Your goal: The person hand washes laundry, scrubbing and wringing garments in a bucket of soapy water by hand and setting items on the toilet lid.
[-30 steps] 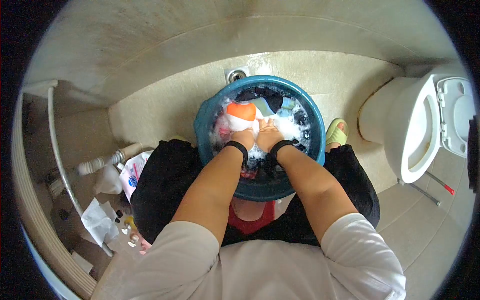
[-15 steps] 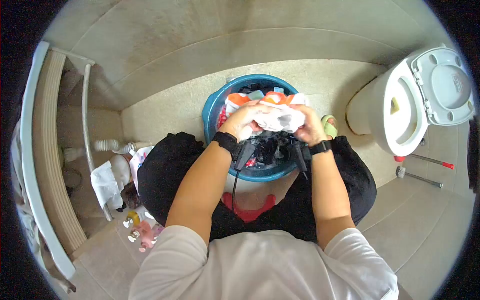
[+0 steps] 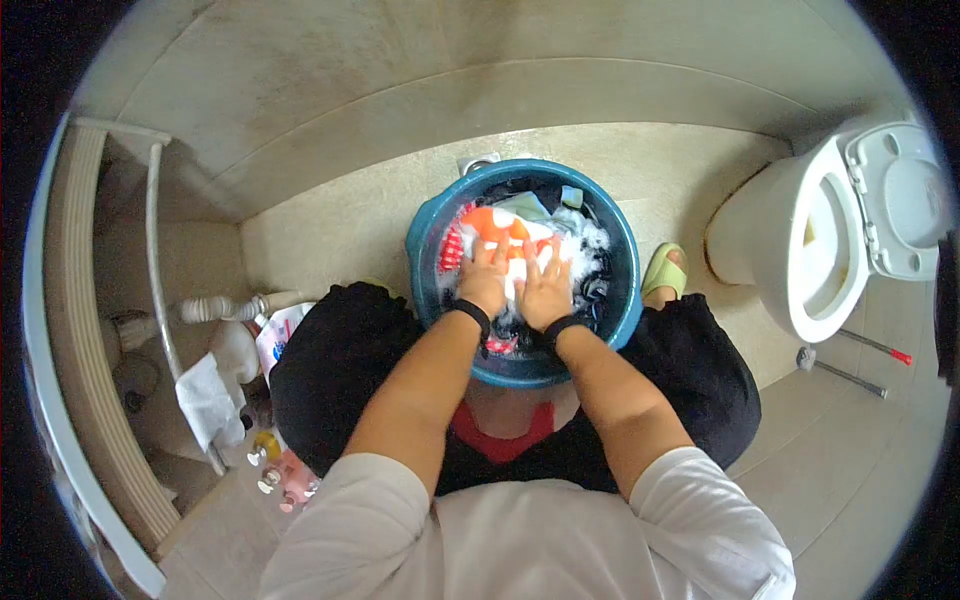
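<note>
A blue plastic basin (image 3: 627, 250) stands on the floor between my knees, holding wet clothes and suds. My left hand (image 3: 484, 284) lies palm down on an orange-and-white cloth (image 3: 490, 222), fingers spread. Beside it my right hand (image 3: 545, 293) presses flat on the same cloth, its fingers apart too. Dark wet clothes (image 3: 597, 290) fill the right side of the basin, with white foam (image 3: 585, 236) over part of them. A red-and-white checked cloth (image 3: 452, 248) shows at the left, and a pale green cloth (image 3: 525, 207) at the back.
At the right stands a toilet (image 3: 760, 235) with its lid up, and a red-tipped rod (image 3: 880, 348) lies near it. A green slipper (image 3: 666, 268) is right of the basin. On the left are a metal rail (image 3: 156, 240), a white cloth (image 3: 208, 400) and several bottles (image 3: 290, 478).
My hands have lowered from holding the bunched white-and-orange cloth above the basin to lying spread on it inside. The cloth is now flatter among the suds.
</note>
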